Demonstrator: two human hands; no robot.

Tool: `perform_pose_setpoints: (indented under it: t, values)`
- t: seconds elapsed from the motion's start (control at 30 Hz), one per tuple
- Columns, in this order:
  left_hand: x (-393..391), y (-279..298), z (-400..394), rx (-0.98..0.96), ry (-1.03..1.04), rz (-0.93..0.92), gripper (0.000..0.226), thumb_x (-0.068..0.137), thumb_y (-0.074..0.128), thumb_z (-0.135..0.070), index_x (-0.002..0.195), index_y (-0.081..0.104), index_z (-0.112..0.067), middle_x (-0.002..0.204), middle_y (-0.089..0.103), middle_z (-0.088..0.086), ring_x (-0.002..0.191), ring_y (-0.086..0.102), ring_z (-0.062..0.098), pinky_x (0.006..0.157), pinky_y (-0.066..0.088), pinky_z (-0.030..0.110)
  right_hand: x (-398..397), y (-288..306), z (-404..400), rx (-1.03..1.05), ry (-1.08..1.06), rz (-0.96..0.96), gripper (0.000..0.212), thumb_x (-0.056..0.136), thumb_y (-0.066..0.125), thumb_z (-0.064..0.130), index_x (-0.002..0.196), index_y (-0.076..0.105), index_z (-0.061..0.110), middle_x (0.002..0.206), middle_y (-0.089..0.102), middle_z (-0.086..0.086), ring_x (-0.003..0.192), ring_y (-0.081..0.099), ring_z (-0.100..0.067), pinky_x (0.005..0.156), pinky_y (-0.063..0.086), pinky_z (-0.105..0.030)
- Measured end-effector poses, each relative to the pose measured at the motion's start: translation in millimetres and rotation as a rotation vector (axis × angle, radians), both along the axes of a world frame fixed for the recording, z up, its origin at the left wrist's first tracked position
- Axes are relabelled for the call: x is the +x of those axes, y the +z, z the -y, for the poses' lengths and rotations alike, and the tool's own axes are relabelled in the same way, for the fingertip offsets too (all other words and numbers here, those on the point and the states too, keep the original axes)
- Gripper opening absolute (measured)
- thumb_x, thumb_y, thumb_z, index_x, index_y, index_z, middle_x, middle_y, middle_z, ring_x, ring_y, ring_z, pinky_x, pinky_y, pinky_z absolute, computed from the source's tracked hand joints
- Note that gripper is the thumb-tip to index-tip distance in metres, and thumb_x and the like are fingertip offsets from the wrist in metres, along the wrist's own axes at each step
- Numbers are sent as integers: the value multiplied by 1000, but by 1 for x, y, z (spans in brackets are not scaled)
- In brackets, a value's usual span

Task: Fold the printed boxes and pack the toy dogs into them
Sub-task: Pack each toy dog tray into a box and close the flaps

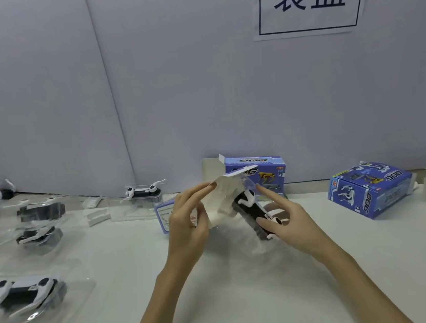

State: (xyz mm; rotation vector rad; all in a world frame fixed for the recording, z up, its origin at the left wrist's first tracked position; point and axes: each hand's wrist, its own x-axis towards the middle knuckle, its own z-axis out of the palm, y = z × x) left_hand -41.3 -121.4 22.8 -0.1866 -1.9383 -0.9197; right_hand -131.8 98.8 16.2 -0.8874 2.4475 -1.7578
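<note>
The left hand [186,218] grips the box [211,204] with curled fingers, thumb on its white flap, above the table [223,294]. The right hand [286,219], forefinger straight, pinches a black-and-white dog [252,210] in its clear tray, half inside the box's open mouth. The box is blue-printed outside and white inside. The dog's far end is hidden within, and motion blur smears the tray's edges.
</note>
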Motion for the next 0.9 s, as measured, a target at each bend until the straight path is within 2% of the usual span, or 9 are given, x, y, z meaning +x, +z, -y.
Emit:
perform_pose_setpoints:
  t: [0.13,0.33,0.43,0.5,0.6,0.67,0.73,0.8,0.9]
  values:
    - [1,-1,-5,-44,-13,13,58,89,51,27,129,71,-10,131,67,-6,129,56,18,105,43,21,-2,-6,-2,82,-71,-79,69,91,78,29,144,46,59,124,58,13,103,61,-3,75,47,-9]
    - [-1,-5,-6,-117,-56,48,66,86,51,31,133,69,-11,135,65,-4,130,54,18,104,47,31,-6,-10,1,161,-115,-144,70,93,75,22,148,45,53,126,53,16,105,57,2,74,41,-3]
    - [-3,-8,-9,-203,-58,36,73,80,50,34,133,70,-12,135,65,-4,127,54,18,103,43,25,-7,-12,3,263,-119,-184,70,95,72,21,152,42,50,128,50,16,107,57,-8,85,42,-17]
    - [-6,-12,-9,-237,-64,29,74,77,49,35,131,71,-11,134,65,-3,126,54,21,103,41,23,-7,-14,5,334,-154,-214,65,94,70,23,151,47,44,130,52,14,110,56,-13,89,43,-26]
    - [-10,-18,-13,-289,-94,40,69,75,48,33,124,74,-8,132,66,-2,125,54,25,104,40,20,-9,-13,6,370,-183,-226,51,91,68,22,140,61,37,136,56,14,103,58,-15,87,48,-31]
    - [-12,-23,-18,-335,-107,49,65,75,49,32,121,75,-5,132,65,-1,124,54,28,105,39,19,-7,-13,5,375,-186,-226,49,91,67,20,137,63,37,138,57,15,107,58,-16,91,52,-36]
    - [-13,-28,-22,-332,-131,59,59,79,49,25,122,75,-6,134,63,-1,124,52,25,104,40,21,-7,-14,6,347,-218,-241,49,91,67,15,136,65,33,136,59,11,114,58,-19,96,53,-40]
    - [-13,-32,-25,-270,-165,100,50,86,50,14,124,74,-9,139,60,-2,129,50,21,105,41,28,-7,-15,9,229,-270,-247,44,93,63,6,132,68,26,130,60,7,115,58,-17,97,50,-33]
    - [-14,-39,-29,-271,-131,167,27,99,57,-13,119,74,-14,157,48,-3,145,40,18,118,30,34,-6,-13,14,-150,-320,-46,41,93,55,-7,107,77,24,116,65,6,101,62,-4,92,48,-19]
